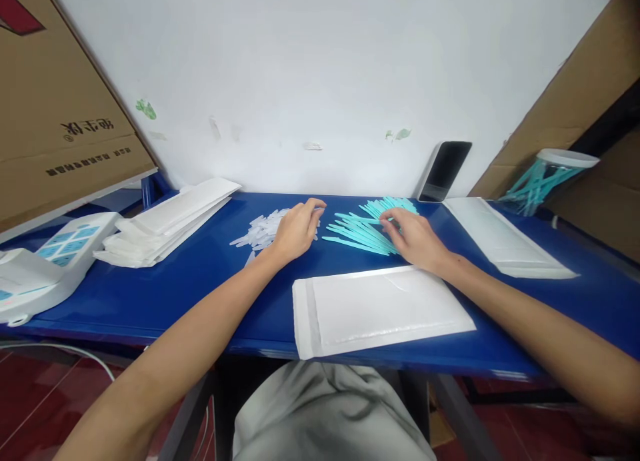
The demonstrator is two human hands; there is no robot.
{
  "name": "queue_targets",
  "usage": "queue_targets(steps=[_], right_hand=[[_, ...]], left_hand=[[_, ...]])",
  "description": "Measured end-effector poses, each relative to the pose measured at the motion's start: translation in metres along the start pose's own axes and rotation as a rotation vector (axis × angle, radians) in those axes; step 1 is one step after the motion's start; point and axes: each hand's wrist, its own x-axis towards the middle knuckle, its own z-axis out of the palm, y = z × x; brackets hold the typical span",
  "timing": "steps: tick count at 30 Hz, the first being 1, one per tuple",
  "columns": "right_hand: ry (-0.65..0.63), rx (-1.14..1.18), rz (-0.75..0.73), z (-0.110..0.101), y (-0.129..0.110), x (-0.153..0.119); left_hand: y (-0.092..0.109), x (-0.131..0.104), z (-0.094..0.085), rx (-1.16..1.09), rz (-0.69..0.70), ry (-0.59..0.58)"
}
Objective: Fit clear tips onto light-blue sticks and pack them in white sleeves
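Head view: we looked from the wearer's head, forward and down.
Blue table (pixel 165 298): we saw it close below.
White wall (pixel 320 81): we faced it.

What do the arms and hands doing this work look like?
They are a person's, with no machinery or cables on them. The left hand and right hand show no gloves, rings or watch. No sleeves show on the forearms.
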Motion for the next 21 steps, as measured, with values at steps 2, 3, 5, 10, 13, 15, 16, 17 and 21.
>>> queue_targets(steps=[2, 3, 5, 10, 13, 15, 16, 17, 21], right_hand=[[-0.053, -0.015, 0.041, -0.001, 0.001, -0.001], [-0.070, -0.027, 0.045, -0.002, 0.001, -0.001], [-0.078, -0.051, 0.026, -0.003, 0.000, -0.002], [-0.076, -0.080, -0.036, -0.004, -0.006, -0.003], [-0.079, -0.092, -0.046, -0.004, -0.008, -0.003], [-0.077, -0.094, -0.054, -0.003, -0.008, -0.003], [-0.074, -0.094, -0.058, -0.003, -0.008, -0.003], [-0.072, -0.091, -0.062, -0.003, -0.008, -0.003], [-0.074, -0.073, -0.078, -0.004, -0.010, -0.003]], left_hand=[[0.000, 0.001, 0.000, -0.056, -0.009, 0.016], [0.001, 0.002, -0.001, -0.086, -0.017, 0.022], [0.002, 0.002, -0.002, -0.134, -0.036, 0.027], [0.004, 0.003, -0.004, -0.110, -0.017, 0.053], [0.004, 0.003, -0.001, -0.114, 0.028, 0.120], [0.004, 0.002, 0.001, -0.156, 0.055, 0.125], [0.005, 0.001, 0.002, -0.175, 0.065, 0.120], [0.006, 0.001, 0.002, -0.190, 0.072, 0.116], [0.012, -0.001, 0.003, -0.227, 0.077, 0.108]])
